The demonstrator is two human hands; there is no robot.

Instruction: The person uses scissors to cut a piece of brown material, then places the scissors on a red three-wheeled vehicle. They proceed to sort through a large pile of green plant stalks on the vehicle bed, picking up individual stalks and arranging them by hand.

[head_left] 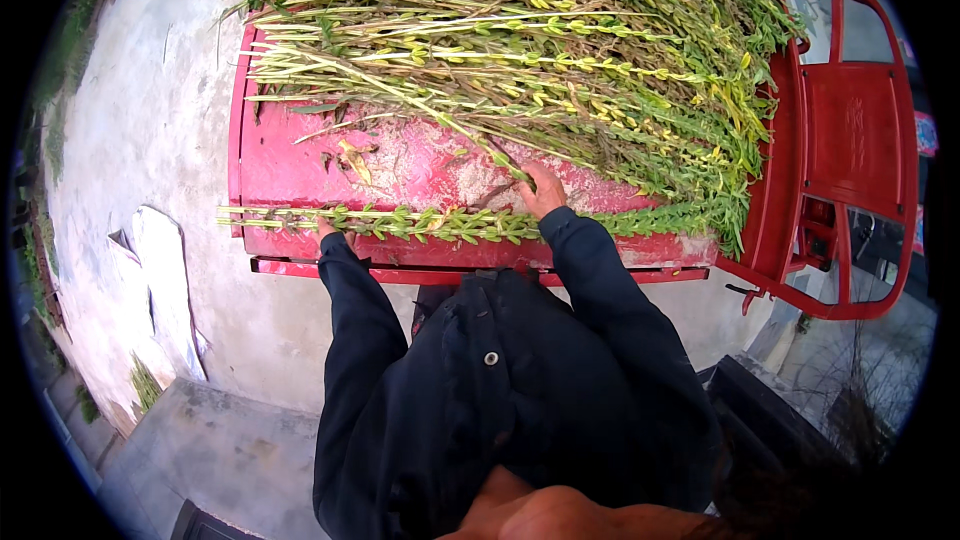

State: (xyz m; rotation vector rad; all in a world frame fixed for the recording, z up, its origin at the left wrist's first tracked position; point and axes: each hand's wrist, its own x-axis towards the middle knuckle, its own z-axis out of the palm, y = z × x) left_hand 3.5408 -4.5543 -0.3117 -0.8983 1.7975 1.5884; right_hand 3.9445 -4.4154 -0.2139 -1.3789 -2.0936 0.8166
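Stalks everywhere in the head view: a big heap of green podded plants (560, 50) lies across the red flatbed (300, 165) of a small cart, leaves and yellowing pods fanning toward the right, where the red cab frame (855, 140) stands. Near the bed's front edge, one single long stalk (440, 224) lies on its own, stretched left to right, apart from the heap and running almost the whole width of the bed. Left hand (333, 230) sits at the left part of that stalk, right at the bed's edge, fingers down on it; whether they're curled around it or just pressing, cannot tell, as the leaves cover them. Right hand (541, 190) is further in, fingers spread fairly wide and laid flat on the worn, pale patch of the bed, fingertips touching the lowest stems of the heap, nothing clasped that shows. Both dark sleeves come up from the bottom, over a dark jacket. Grey concrete ground (150, 120) to the left, with a white sheet (165, 270) lying on it, well apart from the cart.
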